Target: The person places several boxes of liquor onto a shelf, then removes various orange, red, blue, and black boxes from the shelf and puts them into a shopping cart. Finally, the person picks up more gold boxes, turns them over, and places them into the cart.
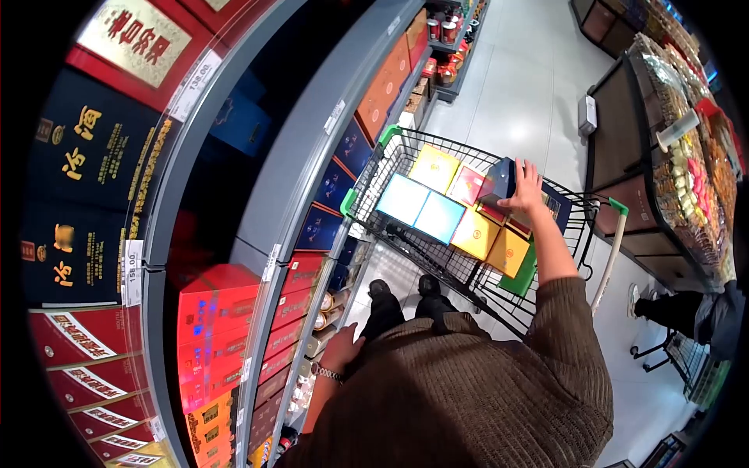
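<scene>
My right hand (526, 187) reaches into the shopping cart (437, 253), its thumb and fingers spread around one end of a dark blue box (499, 179). This box lies among several others in the cart: a yellow box (434, 168), a red box (466, 185), a light blue box (402, 199) and a green box (521, 274). My left hand (341, 348) hangs low at my side near the shelf, with nothing in it, its fingers loosely apart. A metal-banded watch (327, 373) circles that wrist.
Shelves of gift boxes run along the left, with red boxes (218, 335) on a lower level and a price tag (195, 84) on an edge. To the right stands a display counter (624, 132) heaped with packaged goods. Another person's leg (663, 303) shows at the right, near another cart (686, 363).
</scene>
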The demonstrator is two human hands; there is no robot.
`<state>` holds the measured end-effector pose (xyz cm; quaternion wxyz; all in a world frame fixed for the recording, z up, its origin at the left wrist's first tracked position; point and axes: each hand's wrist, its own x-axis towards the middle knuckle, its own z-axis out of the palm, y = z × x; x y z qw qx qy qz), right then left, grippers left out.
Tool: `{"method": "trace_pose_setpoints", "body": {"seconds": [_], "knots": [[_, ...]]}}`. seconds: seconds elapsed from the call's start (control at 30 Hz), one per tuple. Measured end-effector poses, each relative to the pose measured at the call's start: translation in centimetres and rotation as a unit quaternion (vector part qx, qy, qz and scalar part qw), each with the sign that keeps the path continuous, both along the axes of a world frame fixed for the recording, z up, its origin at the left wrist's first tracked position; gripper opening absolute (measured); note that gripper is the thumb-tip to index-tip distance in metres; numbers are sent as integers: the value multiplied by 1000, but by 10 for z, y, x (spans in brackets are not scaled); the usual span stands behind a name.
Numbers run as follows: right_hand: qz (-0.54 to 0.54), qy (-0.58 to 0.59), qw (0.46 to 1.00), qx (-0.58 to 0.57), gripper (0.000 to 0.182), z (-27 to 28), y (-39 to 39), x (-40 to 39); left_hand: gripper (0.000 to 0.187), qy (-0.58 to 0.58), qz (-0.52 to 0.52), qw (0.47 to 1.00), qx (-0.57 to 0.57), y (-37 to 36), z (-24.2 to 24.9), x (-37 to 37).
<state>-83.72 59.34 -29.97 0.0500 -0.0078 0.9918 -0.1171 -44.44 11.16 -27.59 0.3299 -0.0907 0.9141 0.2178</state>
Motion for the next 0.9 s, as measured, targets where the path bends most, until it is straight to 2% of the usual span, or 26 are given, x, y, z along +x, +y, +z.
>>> {"method": "trace_pose_setpoints", "body": {"seconds": [0.03,0.17,0.3,0.4,0.53,0.6,0.7,0.8,0.87,0.9], "knots": [[5,-88,996,3,145,-4,-3,-17,53,38,13,999,14,-3,3,-3],[-29,-127,989,72,150,-19,-30,-45,52,119,67,990,34,-11,13,-16],[5,-85,991,99,151,-32,-37,-48,52,114,81,990,32,-19,15,-5],[34,-56,989,133,148,-32,-43,-40,55,110,84,989,47,-33,-12,17],[62,-29,987,147,142,-8,-59,-14,57,105,124,985,56,-38,14,18],[51,-30,991,123,140,5,-61,-2,58,89,130,986,61,-45,18,15],[49,66,995,52,136,30,-52,13,59,86,137,985,64,-50,14,7],[33,135,989,-48,136,59,-27,17,57,149,154,963,164,-52,-3,0],[34,149,983,-105,135,95,-20,27,55,153,158,946,239,-49,-1,-16],[43,166,974,-150,136,96,-10,25,54,152,157,936,276,-46,0,-23]]}}
